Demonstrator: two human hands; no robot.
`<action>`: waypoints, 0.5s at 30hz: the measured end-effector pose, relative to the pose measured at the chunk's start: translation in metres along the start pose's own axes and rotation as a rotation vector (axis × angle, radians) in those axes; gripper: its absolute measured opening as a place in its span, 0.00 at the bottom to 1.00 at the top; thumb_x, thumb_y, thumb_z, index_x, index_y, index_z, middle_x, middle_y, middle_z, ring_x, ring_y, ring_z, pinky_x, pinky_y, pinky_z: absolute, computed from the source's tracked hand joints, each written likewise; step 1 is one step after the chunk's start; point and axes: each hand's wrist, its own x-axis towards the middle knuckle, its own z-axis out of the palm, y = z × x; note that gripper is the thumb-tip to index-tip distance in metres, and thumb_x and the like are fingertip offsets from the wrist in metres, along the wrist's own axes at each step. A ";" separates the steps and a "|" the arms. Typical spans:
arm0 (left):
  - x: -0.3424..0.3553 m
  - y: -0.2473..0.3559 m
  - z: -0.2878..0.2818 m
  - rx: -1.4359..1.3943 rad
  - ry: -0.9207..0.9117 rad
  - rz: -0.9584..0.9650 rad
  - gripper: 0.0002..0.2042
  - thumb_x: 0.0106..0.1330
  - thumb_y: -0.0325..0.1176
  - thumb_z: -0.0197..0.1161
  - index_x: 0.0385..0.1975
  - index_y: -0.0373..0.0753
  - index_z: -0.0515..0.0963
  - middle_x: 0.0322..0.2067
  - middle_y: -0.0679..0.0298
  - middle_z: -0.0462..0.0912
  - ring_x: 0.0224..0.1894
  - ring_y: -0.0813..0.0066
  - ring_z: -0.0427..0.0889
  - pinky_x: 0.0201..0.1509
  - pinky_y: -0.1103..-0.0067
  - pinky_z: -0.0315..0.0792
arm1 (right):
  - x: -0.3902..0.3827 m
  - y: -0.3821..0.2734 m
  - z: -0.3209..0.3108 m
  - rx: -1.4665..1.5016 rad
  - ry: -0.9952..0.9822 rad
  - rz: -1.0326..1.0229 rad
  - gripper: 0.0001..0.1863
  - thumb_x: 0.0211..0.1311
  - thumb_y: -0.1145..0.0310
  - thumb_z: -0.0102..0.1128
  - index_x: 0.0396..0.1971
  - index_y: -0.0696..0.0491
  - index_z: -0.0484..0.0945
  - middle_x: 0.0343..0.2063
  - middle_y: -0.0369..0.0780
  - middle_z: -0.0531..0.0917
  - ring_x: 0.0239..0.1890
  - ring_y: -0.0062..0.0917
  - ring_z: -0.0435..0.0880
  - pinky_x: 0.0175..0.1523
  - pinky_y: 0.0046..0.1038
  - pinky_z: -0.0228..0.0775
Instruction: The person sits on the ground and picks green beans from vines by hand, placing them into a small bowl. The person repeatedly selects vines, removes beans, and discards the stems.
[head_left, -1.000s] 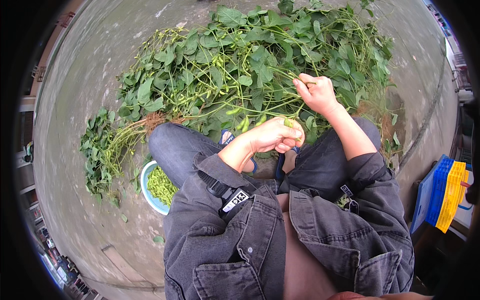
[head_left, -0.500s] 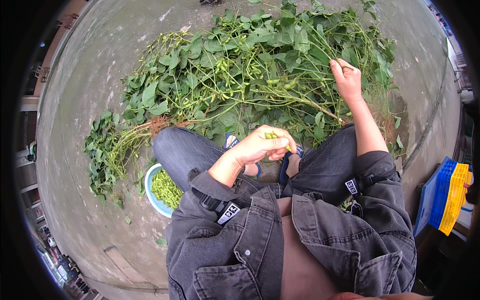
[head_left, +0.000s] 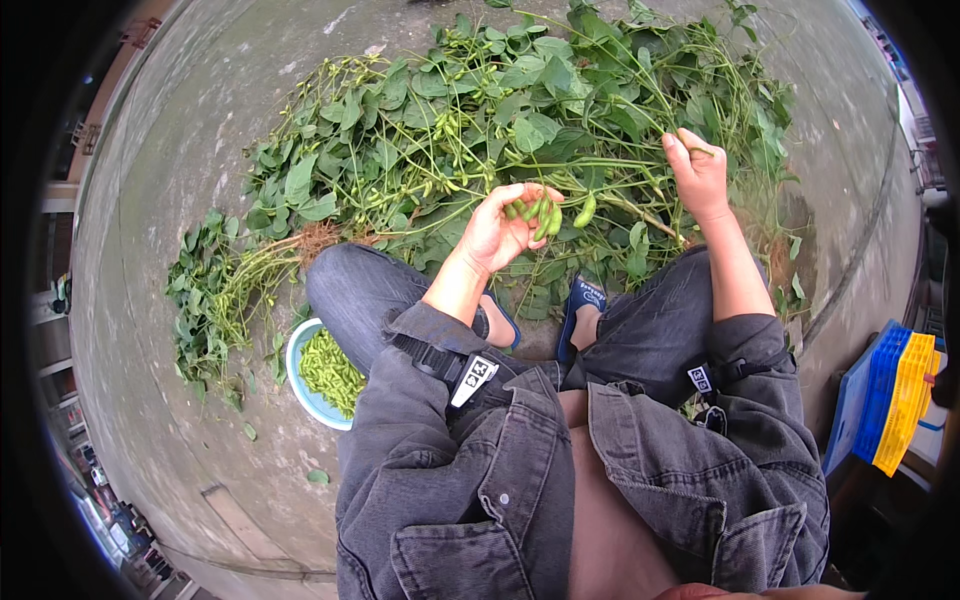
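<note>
While my right hand [head_left: 700, 182] is closed around a soybean stem [head_left: 704, 151], my left hand [head_left: 492, 230] holds plump green pods [head_left: 553, 220] in curled fingers over the leafy heap [head_left: 410, 125]. They should be light and firm, best pinched near their stalk ends.

From close above the jacket [head_left: 455, 485], the fisheye head view faces down at the ground [head_left: 270, 465].

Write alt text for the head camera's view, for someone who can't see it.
A person's left hand holds green pods while the right hand grips a plant stem. Leafy plants lie heaped on the ground in front, and a pale blue bowl of loose pods sits beside the left thigh.
</note>
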 end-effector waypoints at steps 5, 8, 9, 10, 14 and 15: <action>-0.003 0.000 0.016 0.164 -0.108 -0.010 0.25 0.65 0.51 0.59 0.47 0.31 0.75 0.32 0.61 0.81 0.27 0.82 0.75 0.26 0.85 0.67 | 0.001 -0.005 0.005 -0.096 -0.006 -0.104 0.17 0.60 0.66 0.60 0.15 0.54 0.67 0.09 0.41 0.64 0.11 0.33 0.60 0.18 0.28 0.56; 0.001 -0.004 0.030 0.442 -0.031 -0.119 0.24 0.61 0.47 0.65 0.48 0.33 0.75 0.32 0.65 0.81 0.27 0.85 0.75 0.26 0.87 0.66 | 0.000 -0.009 0.009 -0.150 -0.009 -0.158 0.17 0.60 0.66 0.60 0.15 0.53 0.67 0.10 0.42 0.66 0.11 0.35 0.63 0.18 0.30 0.58; 0.000 -0.006 0.034 0.409 -0.027 -0.165 0.23 0.59 0.44 0.68 0.49 0.35 0.75 0.31 0.68 0.81 0.28 0.88 0.74 0.27 0.89 0.65 | 0.000 -0.010 0.010 -0.153 -0.011 -0.150 0.16 0.59 0.66 0.61 0.15 0.53 0.67 0.10 0.43 0.67 0.12 0.36 0.66 0.18 0.30 0.58; 0.000 -0.010 0.038 0.433 -0.027 -0.178 0.22 0.59 0.42 0.68 0.48 0.36 0.76 0.31 0.67 0.81 0.28 0.89 0.73 0.28 0.91 0.64 | 0.000 -0.011 0.011 -0.155 -0.003 -0.138 0.16 0.59 0.66 0.61 0.15 0.53 0.67 0.10 0.43 0.68 0.12 0.37 0.67 0.18 0.31 0.59; 0.000 -0.026 0.048 0.313 0.019 -0.193 0.15 0.61 0.39 0.66 0.41 0.35 0.78 0.29 0.65 0.82 0.25 0.87 0.75 0.26 0.90 0.66 | 0.000 -0.014 0.011 -0.224 0.010 -0.136 0.16 0.58 0.65 0.61 0.15 0.52 0.68 0.11 0.43 0.69 0.12 0.37 0.69 0.19 0.31 0.60; -0.001 -0.030 0.050 0.295 0.056 -0.199 0.13 0.61 0.39 0.66 0.38 0.35 0.78 0.27 0.65 0.82 0.24 0.86 0.75 0.24 0.90 0.66 | 0.001 -0.014 0.009 -0.254 0.008 -0.148 0.16 0.58 0.65 0.61 0.15 0.52 0.68 0.11 0.43 0.69 0.12 0.37 0.69 0.19 0.31 0.60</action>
